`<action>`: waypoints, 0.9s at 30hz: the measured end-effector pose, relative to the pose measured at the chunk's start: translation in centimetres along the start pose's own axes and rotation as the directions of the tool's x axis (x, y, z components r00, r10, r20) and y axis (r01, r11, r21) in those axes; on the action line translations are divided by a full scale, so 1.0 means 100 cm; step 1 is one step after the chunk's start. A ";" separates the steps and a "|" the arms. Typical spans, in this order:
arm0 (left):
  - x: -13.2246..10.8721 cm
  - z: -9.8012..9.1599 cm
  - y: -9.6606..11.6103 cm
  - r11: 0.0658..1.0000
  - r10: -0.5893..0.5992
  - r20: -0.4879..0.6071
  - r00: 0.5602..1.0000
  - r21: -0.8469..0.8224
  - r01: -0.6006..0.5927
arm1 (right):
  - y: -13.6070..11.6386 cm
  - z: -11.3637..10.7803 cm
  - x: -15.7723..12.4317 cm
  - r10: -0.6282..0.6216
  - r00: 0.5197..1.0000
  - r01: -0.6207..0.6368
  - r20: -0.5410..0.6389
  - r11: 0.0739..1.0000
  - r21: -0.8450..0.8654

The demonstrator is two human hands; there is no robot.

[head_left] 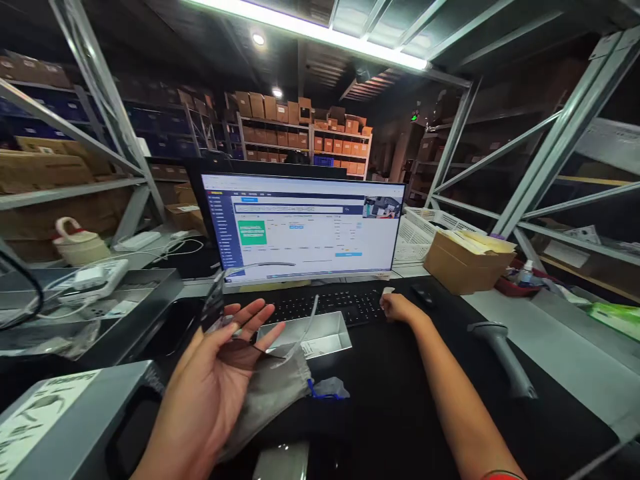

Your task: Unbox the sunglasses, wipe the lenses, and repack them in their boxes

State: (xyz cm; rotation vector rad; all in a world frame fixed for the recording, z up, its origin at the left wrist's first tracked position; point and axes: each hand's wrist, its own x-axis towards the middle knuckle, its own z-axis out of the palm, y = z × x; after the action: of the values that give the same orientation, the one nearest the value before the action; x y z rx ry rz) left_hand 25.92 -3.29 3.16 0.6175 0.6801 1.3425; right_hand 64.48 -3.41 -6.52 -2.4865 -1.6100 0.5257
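Observation:
My left hand is raised at the lower left with its palm up. Thumb and fingers hold a pair of glasses with a brown-tinted lens and thin clear temple arms. Behind that hand lies a grey soft pouch, with a small clear plastic bag with a blue edge beside it. A shallow open silver box sits in front of the keyboard. My right hand is closed at the keyboard's right end; a small white piece shows at its fingers, too small to name.
A lit monitor stands behind the keyboard. To the right are a mouse, a barcode scanner, a cardboard box and white baskets. A grey box and a metal tray stand left.

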 end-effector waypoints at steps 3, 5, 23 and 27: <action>0.001 -0.002 -0.002 1.000 -0.017 0.026 1.000 0.014 0.017 | 0.004 0.005 0.007 -0.015 0.999 0.016 -0.032 1.000 0.013; 0.000 -0.003 -0.004 0.999 -0.025 0.053 0.998 0.030 0.023 | 0.007 0.006 0.011 -0.031 0.997 0.033 -0.075 0.999 0.022; -0.012 -0.011 -0.013 0.804 0.184 0.281 0.942 0.509 -0.309 | -0.052 -0.037 -0.060 -0.123 0.847 0.371 -0.517 0.833 0.411; -0.021 -0.015 -0.013 0.676 0.301 0.398 0.866 0.552 -0.488 | -0.075 -0.022 -0.065 -0.248 0.913 0.372 -0.322 0.830 0.416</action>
State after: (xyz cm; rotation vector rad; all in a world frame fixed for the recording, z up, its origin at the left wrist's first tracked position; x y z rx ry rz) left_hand 25.46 -5.50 1.34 1.5685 0.8011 1.3698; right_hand 56.50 -5.95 -0.83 -1.8067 -1.5226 0.4576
